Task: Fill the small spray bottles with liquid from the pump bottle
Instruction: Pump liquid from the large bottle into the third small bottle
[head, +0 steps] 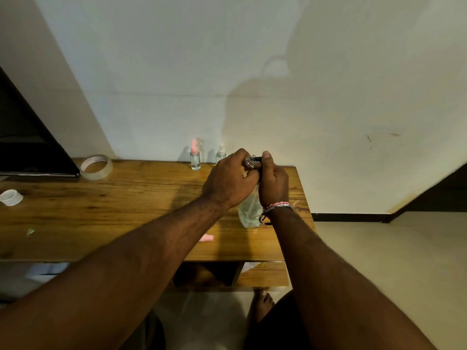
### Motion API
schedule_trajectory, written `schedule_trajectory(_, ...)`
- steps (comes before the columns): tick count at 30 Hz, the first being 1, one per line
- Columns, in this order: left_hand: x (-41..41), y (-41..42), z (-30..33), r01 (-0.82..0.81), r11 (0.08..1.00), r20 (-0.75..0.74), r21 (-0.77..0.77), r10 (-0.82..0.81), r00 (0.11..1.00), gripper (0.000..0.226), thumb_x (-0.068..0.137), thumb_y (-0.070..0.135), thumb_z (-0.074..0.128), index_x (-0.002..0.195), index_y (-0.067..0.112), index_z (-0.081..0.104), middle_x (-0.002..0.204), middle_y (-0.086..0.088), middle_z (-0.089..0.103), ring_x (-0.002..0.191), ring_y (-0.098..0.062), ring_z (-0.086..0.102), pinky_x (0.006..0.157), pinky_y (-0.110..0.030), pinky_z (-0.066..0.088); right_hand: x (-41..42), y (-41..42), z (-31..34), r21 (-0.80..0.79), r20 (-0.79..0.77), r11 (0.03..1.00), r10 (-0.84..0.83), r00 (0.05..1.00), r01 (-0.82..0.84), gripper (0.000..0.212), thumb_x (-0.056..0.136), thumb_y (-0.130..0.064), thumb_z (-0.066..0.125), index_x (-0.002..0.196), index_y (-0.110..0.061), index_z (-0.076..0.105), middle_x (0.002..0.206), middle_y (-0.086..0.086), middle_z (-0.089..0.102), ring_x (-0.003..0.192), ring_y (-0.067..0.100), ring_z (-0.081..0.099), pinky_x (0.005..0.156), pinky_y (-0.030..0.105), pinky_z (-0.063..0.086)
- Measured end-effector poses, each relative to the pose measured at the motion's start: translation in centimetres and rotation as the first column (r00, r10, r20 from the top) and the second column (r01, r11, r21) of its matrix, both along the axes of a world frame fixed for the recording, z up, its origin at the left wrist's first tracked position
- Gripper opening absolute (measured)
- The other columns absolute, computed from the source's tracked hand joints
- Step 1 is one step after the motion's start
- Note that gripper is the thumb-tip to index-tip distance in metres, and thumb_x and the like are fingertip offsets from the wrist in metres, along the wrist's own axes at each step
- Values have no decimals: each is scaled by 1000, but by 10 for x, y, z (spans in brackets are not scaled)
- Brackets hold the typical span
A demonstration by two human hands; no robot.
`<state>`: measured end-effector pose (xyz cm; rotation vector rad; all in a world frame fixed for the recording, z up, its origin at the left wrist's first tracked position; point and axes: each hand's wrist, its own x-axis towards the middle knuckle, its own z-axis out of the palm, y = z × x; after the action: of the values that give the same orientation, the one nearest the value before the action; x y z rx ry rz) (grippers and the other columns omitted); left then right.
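Note:
A clear pump bottle stands near the right end of the wooden table. My right hand grips its black pump head, thumb on top. My left hand holds a small clear spray bottle with its open mouth at the pump's nozzle. Against the wall stand two more small spray bottles: one with a pink sprayer and one with a white sprayer. A pink sprayer cap lies on the table near my left forearm.
A roll of clear tape and a black flat panel sit at the table's back left. A small white ring-shaped roll lies at the left edge. My bare foot is on the floor below the table.

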<state>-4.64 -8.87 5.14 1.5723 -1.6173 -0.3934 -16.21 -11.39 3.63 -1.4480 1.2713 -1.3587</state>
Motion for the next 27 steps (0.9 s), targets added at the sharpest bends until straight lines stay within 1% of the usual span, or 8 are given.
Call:
schedule_trajectory(3, 0, -1, 0, 0, 1000, 5, -7, 0, 1000, 15, 97, 33, 68, 105, 22, 62, 86, 9, 66, 68, -12, 62, 60, -35, 56, 0, 0, 1, -3, -11, 1000, -10, 1000, 10, 54, 101, -55, 40, 70, -27, 74, 62, -2, 69, 62, 7, 64, 57, 16, 45)
schedule_trajectory(6, -1, -1, -2, -5, 1000, 16, -2, 5, 1000, 17, 97, 34, 68, 107, 22, 62, 88, 8, 67, 69, -12, 63, 61, -35, 57, -1, -2, -1, -8, -18, 999, -32, 999, 32, 51, 103, -49, 41, 70, -28, 74, 61, -4, 68, 60, 5, 63, 56, 18, 44)
schedule_trajectory(8, -1, -1, -2, -5, 1000, 25, -1, 5, 1000, 17, 97, 34, 68, 108, 22, 62, 91, 7, 67, 69, -11, 62, 60, -34, 56, 0, -3, -1, -4, -14, 999, -51, 999, 51, 50, 101, -46, 41, 64, -29, 69, 57, -6, 64, 57, 6, 59, 55, 23, 42)
schedule_trajectory(11, 0, -1, -3, -3, 1000, 31, 0, 3, 1000, 15, 97, 33, 69, 106, 23, 62, 90, 8, 66, 70, -11, 62, 61, -30, 53, 2, -4, 0, -20, -39, 997, -78, 996, 78, 50, 98, -46, 40, 56, -29, 61, 53, -8, 57, 52, 5, 52, 54, 25, 36)
schedule_trajectory(14, 0, -1, -3, 7, 1000, 27, -5, -7, 1000, 14, 97, 33, 68, 104, 23, 62, 87, 9, 65, 69, -10, 61, 60, -28, 49, 0, -3, -3, -44, -35, 998, -55, 998, 54, 49, 100, -48, 39, 62, -31, 66, 57, -7, 62, 57, 5, 58, 56, 24, 42)
schedule_trajectory(18, -2, 0, 0, -10, 1000, 3, 1, 10, 1000, 12, 97, 32, 68, 100, 24, 59, 83, 12, 62, 66, -8, 58, 58, -27, 44, -1, -1, -3, -35, -24, 999, -26, 999, 25, 54, 103, -53, 39, 73, -26, 74, 63, -5, 69, 64, 6, 66, 57, 13, 44)
schedule_trajectory(21, 0, 1, 1, -5, 1000, -1, 10, 5, 1000, 12, 97, 32, 68, 103, 23, 60, 83, 11, 63, 67, -9, 59, 59, -28, 47, 0, 0, -3, -35, -36, 999, -15, 999, 14, 56, 102, -57, 39, 74, -25, 76, 63, -3, 70, 65, 8, 67, 58, 15, 45)
schedule_trajectory(27, 0, 1, 0, 13, 1000, -40, 19, -12, 999, 11, 95, 33, 67, 99, 25, 60, 83, 11, 65, 66, -11, 59, 60, -31, 48, 0, 0, -2, -29, -16, 999, -18, 1000, 18, 53, 102, -56, 41, 76, -27, 77, 64, -5, 71, 67, 5, 67, 61, 14, 47)
